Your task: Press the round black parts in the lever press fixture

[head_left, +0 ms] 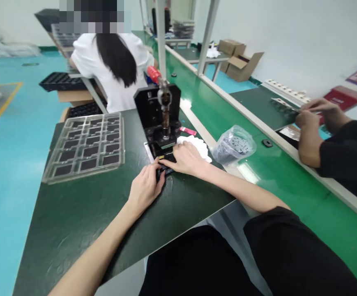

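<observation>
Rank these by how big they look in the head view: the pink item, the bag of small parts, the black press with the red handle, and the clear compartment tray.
1. Clear compartment tray
2. Black press
3. Bag of small parts
4. Pink item

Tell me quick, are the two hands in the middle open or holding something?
Left hand: fingers bent against a black piece; can't tell if gripping.
Right hand: fingers at that piece too; can't tell if gripping.

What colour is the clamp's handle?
The handle is red; the head view shows it.
</observation>
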A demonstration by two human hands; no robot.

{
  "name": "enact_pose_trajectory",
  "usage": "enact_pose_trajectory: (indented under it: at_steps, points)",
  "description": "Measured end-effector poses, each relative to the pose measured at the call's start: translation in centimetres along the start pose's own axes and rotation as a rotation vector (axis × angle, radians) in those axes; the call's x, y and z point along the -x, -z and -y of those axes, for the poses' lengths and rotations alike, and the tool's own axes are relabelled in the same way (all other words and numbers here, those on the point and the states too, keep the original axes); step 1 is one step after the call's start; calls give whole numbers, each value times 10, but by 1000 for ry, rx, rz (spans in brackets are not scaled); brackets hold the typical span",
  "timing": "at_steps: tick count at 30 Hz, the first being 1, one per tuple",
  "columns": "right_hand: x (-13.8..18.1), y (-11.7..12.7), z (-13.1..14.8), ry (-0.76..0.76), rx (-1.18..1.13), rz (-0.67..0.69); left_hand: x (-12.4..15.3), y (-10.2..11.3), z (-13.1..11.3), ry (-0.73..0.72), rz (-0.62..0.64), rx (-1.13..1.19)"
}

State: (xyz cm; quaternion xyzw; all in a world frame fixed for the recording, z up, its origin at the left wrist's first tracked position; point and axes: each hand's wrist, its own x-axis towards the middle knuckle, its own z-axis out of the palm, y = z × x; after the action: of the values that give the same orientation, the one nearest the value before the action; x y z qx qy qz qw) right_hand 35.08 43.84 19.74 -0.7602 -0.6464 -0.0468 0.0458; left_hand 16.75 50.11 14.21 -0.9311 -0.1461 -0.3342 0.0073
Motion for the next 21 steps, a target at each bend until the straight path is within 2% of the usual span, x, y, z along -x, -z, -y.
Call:
enact_pose_trajectory:
  at_steps: [4,7,10,12,13,15,17,18,19,21]
  points:
    - [-10,10,-1,27,-37,50,-3,2,4,-26,3,2]
    - [-1,22,0,72,-108,50,-5,3,6,-54,4,18]
    - [37,58,-6,98,-284,71,-6,4,7,-97,12,37]
    - [73,90,-23,124,-493,127,-7,3,8,-104,15,34]
    - [90,103,-38,85,-588,92,-7,3,8,-101,13,25]
    - [115,120,-85,-78,-587,-112,-8,1,7,-101,-2,-6]
    - [124,118,-149,-463,-345,-347,-9,-1,6,-116,-11,-34]
    - [125,110,-184,-696,-159,-406,-9,-2,6,-123,-14,-44]
    - [123,100,-216,-890,-3,-359,-10,-2,5,-127,-17,-50]
    - [120,76,-272,-1048,35,-259,-11,-2,5,-133,-16,-55]
